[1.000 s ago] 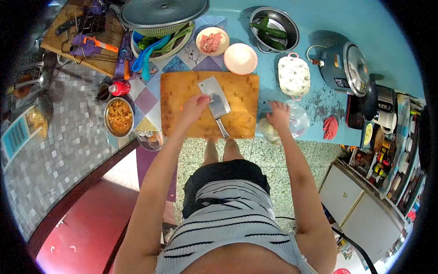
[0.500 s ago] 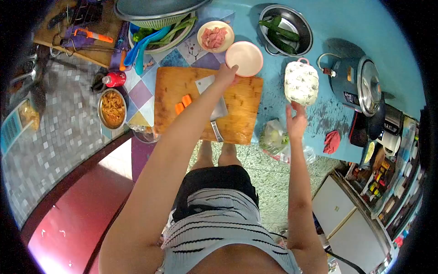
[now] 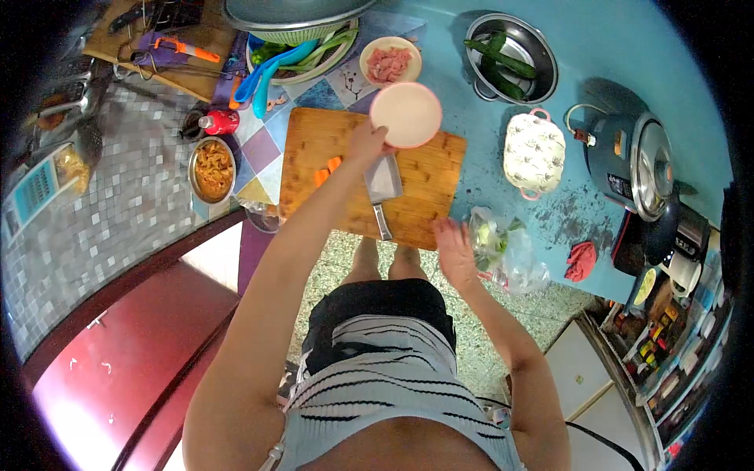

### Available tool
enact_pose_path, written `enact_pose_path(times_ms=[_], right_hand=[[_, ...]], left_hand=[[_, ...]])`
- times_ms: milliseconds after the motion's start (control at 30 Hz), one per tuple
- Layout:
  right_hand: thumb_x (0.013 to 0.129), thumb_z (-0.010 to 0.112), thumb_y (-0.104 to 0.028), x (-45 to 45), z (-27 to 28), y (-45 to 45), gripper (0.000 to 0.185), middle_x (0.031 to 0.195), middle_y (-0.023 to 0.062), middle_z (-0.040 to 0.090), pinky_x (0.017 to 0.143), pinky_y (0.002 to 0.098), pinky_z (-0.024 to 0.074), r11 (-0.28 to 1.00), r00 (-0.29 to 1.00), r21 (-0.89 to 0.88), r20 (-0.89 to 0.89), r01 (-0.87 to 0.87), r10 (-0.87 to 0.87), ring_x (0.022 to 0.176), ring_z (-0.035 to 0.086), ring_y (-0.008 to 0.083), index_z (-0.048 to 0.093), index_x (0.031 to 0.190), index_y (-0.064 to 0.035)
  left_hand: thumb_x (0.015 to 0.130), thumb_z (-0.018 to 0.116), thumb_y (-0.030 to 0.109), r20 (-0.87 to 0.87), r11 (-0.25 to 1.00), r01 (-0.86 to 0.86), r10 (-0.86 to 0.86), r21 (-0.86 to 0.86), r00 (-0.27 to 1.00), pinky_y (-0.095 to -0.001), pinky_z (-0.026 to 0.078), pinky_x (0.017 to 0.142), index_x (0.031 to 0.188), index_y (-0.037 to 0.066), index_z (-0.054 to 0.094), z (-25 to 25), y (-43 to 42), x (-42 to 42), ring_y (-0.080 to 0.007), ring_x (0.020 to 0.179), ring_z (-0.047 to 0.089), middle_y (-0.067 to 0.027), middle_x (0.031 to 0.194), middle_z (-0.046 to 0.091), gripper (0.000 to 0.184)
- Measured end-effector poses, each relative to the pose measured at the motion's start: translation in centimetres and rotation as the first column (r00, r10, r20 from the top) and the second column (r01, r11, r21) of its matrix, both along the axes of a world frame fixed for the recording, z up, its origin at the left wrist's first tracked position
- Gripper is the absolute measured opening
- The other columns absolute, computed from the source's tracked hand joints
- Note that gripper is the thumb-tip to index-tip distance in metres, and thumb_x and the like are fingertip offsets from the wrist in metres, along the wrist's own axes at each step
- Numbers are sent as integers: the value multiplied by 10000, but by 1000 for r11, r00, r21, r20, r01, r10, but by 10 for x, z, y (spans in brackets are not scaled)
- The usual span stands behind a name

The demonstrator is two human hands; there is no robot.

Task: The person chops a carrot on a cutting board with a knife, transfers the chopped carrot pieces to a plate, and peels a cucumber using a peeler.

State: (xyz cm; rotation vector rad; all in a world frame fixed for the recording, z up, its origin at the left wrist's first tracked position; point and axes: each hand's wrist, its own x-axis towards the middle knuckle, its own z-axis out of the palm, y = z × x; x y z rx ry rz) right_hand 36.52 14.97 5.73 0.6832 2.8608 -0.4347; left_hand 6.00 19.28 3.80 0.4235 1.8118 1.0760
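Observation:
My left hand (image 3: 368,146) grips the near rim of a pink-rimmed white bowl (image 3: 408,114), which looks empty and is held over the far edge of the wooden cutting board (image 3: 428,184). Under that hand, a cleaver (image 3: 384,177) lies on the board with its handle toward me. Orange carrot pieces (image 3: 322,176) sit to its left, partly covered by my forearm. My right hand (image 3: 454,250) is open, fingers stretched out at the board's near right corner, beside a plastic bag of green vegetables (image 3: 491,243).
Behind the bowl stands a dish of sliced raw meat (image 3: 388,64). Cucumbers lie in a metal pot (image 3: 552,85); a patterned baking dish (image 3: 533,153), a rice cooker (image 3: 624,161) and a red cloth (image 3: 580,261) are at right. At left are a metal bowl of food (image 3: 212,170) and a red bottle (image 3: 220,122).
My right hand has left the patterned dish and moved left and nearer to the board's corner. My left hand has shifted the bowl slightly left and toward me. The camera view has shifted a little.

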Motion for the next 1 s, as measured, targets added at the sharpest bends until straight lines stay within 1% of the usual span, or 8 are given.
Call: enact_pose_path(times_ms=[200, 500, 600, 667, 700, 767, 867, 1000], right_hand=[[793, 418, -138, 42, -20, 42, 512, 1317, 109, 366, 1080, 453, 157, 970, 970, 203, 226, -134, 87, 1241, 327, 254, 350, 1290, -34], [743, 578, -174, 43, -21, 117, 339, 1157, 106, 508, 989, 474, 313, 894, 823, 221, 354, 389, -445, 1105, 447, 263, 519, 1052, -47], [782, 608, -225, 50, -42, 143, 305, 1020, 98, 553, 837, 406, 445, 723, 722, 9, -73, 690, -688, 962, 530, 258, 548, 984, -5], [841, 576, -281, 46, -61, 168, 360, 998, 137, 559, 743, 358, 496, -187, 43, -726, 285, 662, -958, 908, 557, 257, 522, 991, 41], [841, 576, -281, 33, -57, 171, 360, 998, 137, 559, 743, 358, 496, -191, 33, -719, 285, 668, -958, 908, 557, 257, 522, 991, 41], [858, 551, -283, 7, -38, 169, 367, 837, 144, 591, 658, 310, 520, -580, -379, -814, 550, -42, -744, 773, 595, 232, 503, 962, 65], [844, 565, -245, -3, -59, 186, 315, 695, 128, 593, 535, 302, 526, -514, -493, -847, 508, -135, -707, 603, 595, 223, 489, 925, 50], [843, 564, -230, -3, -85, 183, 266, 642, 127, 594, 418, 276, 485, -436, -543, -886, 289, 161, -788, 489, 571, 207, 497, 821, 26]], left_hand=[[841, 443, 103, 61, 962, -268, 270, -50, 961, -307, 541, 503, 1103, -59, 429, -16, -81, -52, -227, 568, 633, -203, 872, 608, 308], [854, 359, 114, 185, 611, -788, 786, -79, 591, -292, 516, 519, 1119, -32, 432, -41, -153, -133, -252, 802, 623, -157, 924, 599, 311], [842, 364, 104, 300, 572, -819, 777, 32, 554, -276, 500, 515, 1111, -5, 447, -58, -158, -160, -239, 780, 624, -143, 908, 603, 302], [843, 360, 107, 336, 586, -810, 767, -22, 546, -292, 522, 577, 1116, 9, 449, -74, -164, -176, -235, 767, 617, -149, 918, 596, 303], [841, 359, 115, 282, 567, -823, 791, -8, 543, -305, 525, 619, 1118, 15, 451, -72, -161, -176, -231, 776, 612, -143, 908, 599, 308], [875, 368, 175, 222, 632, -775, 757, -11, 614, -334, 511, 722, 1128, 36, 453, -64, -156, -175, -228, 828, 596, -116, 931, 593, 301], [919, 385, 264, 453, 587, -802, 747, -107, 486, -288, 502, 602, 1144, 71, 433, -59, -162, -173, -214, 764, 625, -119, 905, 611, 300], [908, 437, 299, 196, 735, -676, 657, 46, 728, -266, 462, 562, 1013, 59, 476, -38, -165, -120, -173, 731, 595, -79, 871, 600, 265]])
